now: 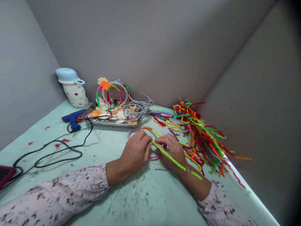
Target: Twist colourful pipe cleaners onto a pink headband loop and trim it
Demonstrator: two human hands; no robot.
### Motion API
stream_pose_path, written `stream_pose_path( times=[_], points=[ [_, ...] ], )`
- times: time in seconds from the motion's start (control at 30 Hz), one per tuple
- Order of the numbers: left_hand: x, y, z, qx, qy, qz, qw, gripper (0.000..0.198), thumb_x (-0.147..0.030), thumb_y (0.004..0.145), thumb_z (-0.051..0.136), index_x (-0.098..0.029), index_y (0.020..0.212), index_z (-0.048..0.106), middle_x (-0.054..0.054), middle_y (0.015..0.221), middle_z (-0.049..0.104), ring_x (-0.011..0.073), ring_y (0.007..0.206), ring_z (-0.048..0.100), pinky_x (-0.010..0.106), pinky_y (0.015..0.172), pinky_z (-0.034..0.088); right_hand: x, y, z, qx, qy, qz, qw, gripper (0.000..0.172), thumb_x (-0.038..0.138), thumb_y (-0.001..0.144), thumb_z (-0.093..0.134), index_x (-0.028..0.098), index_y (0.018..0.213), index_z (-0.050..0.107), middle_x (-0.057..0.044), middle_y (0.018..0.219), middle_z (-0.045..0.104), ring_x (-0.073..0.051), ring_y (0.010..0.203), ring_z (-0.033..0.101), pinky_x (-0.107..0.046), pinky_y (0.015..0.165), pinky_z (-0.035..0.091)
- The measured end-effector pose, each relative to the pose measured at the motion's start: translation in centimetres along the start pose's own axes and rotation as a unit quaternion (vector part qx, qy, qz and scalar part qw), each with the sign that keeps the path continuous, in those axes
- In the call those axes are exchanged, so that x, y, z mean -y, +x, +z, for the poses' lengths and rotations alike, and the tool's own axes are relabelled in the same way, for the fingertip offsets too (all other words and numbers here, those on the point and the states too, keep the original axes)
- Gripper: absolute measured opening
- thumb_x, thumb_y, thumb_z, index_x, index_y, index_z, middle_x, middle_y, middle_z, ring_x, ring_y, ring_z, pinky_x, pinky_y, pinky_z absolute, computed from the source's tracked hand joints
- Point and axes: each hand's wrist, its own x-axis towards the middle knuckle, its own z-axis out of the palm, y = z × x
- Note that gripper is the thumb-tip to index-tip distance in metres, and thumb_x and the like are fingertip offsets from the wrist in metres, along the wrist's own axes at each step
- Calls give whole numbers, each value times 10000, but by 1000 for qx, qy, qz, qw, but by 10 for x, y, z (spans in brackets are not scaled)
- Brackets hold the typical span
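Note:
A bright green pipe cleaner starts at the pinched fingertips of both hands and trails down to the right over my right wrist. My left hand is closed, with thumb and fingers at its upper end. My right hand is also closed, its thumb and index finger at the same end. Just behind the hands lies a hoop wrapped in coloured pipe cleaner, with purple, orange, yellow and pink stretches showing. My hands cover much of the hoop, so I cannot tell whether the fingers grip it too.
A heap of loose pipe cleaners spreads at the right. Behind stands a metal tray with shells, wire coils and finished flower hoops. At the left are a blue glue gun, a black cable, a white bottle and a red-cased phone.

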Motion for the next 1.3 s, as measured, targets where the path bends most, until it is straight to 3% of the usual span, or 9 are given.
stream_pose_path(
  times=[0.2,0.53,1.0,1.3],
  points=[
    [0,0,0,1,9,8,1000,171,-150,907,419,-155,923,589,73,898,537,198,853,521,343,762,457,2,1,0,-2,16,3,1000,55,226,865,611,222,887,661,-43,839,659,-157,757,605,-262,575,492],
    [0,0,1,18,14,1,1000,174,-154,910,417,-159,916,591,72,887,543,191,831,530,319,738,452,1,0,0,20,-2,31,999,51,218,857,607,222,876,654,-40,828,652,-184,811,615,-320,721,504],
    [2,-2,3,36,24,4,999,170,-118,883,428,-153,911,593,71,887,542,190,813,527,316,717,442,-7,-4,6,35,78,151,985,71,262,797,670,200,764,666,-14,728,652,-150,638,593,-268,586,489],
    [0,-2,2,31,28,0,999,162,-138,893,424,-149,890,585,73,884,541,191,808,524,321,720,441,-9,-2,4,58,112,126,984,117,278,828,646,186,891,682,-53,859,675,-172,772,625,-282,659,507]
  ],
)
